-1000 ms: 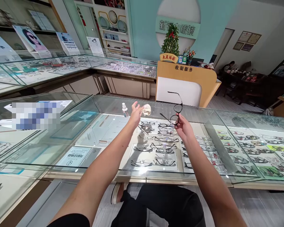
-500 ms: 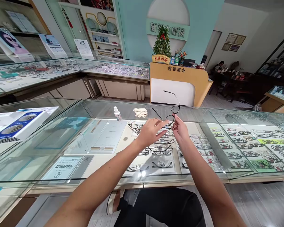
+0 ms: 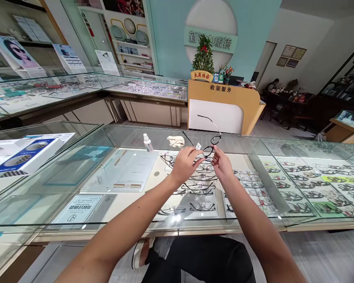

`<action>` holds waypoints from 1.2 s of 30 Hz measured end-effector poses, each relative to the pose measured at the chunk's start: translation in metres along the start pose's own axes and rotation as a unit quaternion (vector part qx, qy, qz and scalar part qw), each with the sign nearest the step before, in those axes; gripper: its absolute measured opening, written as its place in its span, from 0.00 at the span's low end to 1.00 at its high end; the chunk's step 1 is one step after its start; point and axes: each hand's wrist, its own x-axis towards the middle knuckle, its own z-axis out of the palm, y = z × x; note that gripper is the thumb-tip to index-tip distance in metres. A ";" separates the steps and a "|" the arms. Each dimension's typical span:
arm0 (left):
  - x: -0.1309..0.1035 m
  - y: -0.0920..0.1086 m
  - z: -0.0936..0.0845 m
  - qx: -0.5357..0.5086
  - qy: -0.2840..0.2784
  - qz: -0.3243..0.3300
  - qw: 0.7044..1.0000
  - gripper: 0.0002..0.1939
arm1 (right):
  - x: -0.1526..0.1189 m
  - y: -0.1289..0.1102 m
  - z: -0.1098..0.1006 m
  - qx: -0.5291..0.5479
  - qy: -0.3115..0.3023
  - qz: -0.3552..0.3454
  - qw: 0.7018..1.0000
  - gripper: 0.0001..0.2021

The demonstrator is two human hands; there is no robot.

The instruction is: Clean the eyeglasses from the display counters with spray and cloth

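A pair of dark, thin-framed eyeglasses [image 3: 215,140] is held above the glass counter, its temples unfolded and pointing away to the upper left. My right hand [image 3: 222,163] pinches the frame near the bridge between thumb and fingers. At the rim of the nearer lens, the thumb and index finger of my left hand [image 3: 185,163] close on the edge; their exact contact is hard to see. A small white tag [image 3: 198,146] shows beside the nearer temple. Beneath both hands, rows of eyeglasses [image 3: 202,206] lie inside the display case.
On the glass top [image 3: 129,137] stand a white spray bottle [image 3: 148,142] and a crumpled cream cloth [image 3: 176,141]. A blue-and-white box [image 3: 26,157] sits at left. More frames [image 3: 297,196] fill the case at right. Beyond is a wooden cashier desk [image 3: 227,92].
The eyeglasses have shifted slightly left and down with my right hand. My left index finger has drawn back from across the lens to its edge. The white tag has come into sight.
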 end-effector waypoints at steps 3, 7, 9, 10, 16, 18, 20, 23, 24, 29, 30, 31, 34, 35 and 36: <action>0.001 -0.002 -0.002 -0.015 0.002 -0.012 1.000 0.15 | 0.001 0.000 0.000 0.005 -0.010 0.008 1.000 0.23; 0.002 -0.002 -0.004 -0.023 -0.007 -0.016 1.000 0.13 | 0.003 0.000 -0.002 -0.001 -0.020 0.008 1.000 0.23; 0.003 -0.002 -0.005 -0.038 -0.007 -0.018 0.999 0.13 | 0.003 0.000 -0.002 -0.001 -0.023 0.009 1.000 0.23; 0.003 -0.002 -0.006 -0.045 -0.009 -0.020 0.999 0.13 | 0.003 0.000 -0.002 0.001 -0.023 0.012 1.000 0.24; 0.006 -0.003 -0.008 -0.057 -0.010 -0.024 0.998 0.11 | -0.001 -0.001 0.001 0.003 -0.017 0.022 1.000 0.23; 0.008 -0.005 -0.010 -0.055 -0.021 -0.016 0.998 0.12 | -0.003 -0.001 0.003 -0.015 -0.006 0.026 1.000 0.21; 0.011 -0.007 -0.013 -0.050 -0.036 -0.008 0.998 0.12 | -0.003 -0.002 0.003 -0.045 0.026 0.021 0.998 0.18; 0.016 -0.011 -0.020 -0.039 -0.054 -0.001 0.998 0.13 | -0.001 -0.007 -0.001 -0.101 0.111 -0.059 0.987 0.11; 0.017 -0.012 -0.022 -0.041 -0.059 -0.001 0.997 0.13 | 0.001 -0.010 -0.004 -0.118 0.135 -0.108 0.978 0.10; 0.024 -0.013 -0.032 -0.075 -0.077 -0.005 0.994 0.10 | 0.014 -0.026 -0.020 -0.206 0.090 -0.308 0.925 0.08; 0.025 -0.012 -0.033 -0.083 -0.079 -0.006 0.993 0.10 | 0.016 -0.028 -0.022 -0.220 0.064 -0.318 0.920 0.10; 0.025 -0.012 -0.034 -0.090 -0.081 -0.005 0.993 0.09 | 0.017 -0.029 -0.023 -0.230 0.042 -0.318 0.919 0.11; 0.025 -0.011 -0.035 -0.090 -0.092 0.010 0.992 0.09 | 0.017 -0.031 -0.023 -0.237 0.003 -0.293 0.926 0.14; 0.025 -0.011 -0.036 -0.084 -0.096 0.017 0.992 0.09 | 0.016 -0.031 -0.022 -0.237 -0.002 -0.287 0.928 0.15; 0.025 -0.012 -0.037 -0.078 -0.098 0.022 0.992 0.09 | 0.014 -0.032 -0.022 -0.238 -0.006 -0.285 0.929 0.16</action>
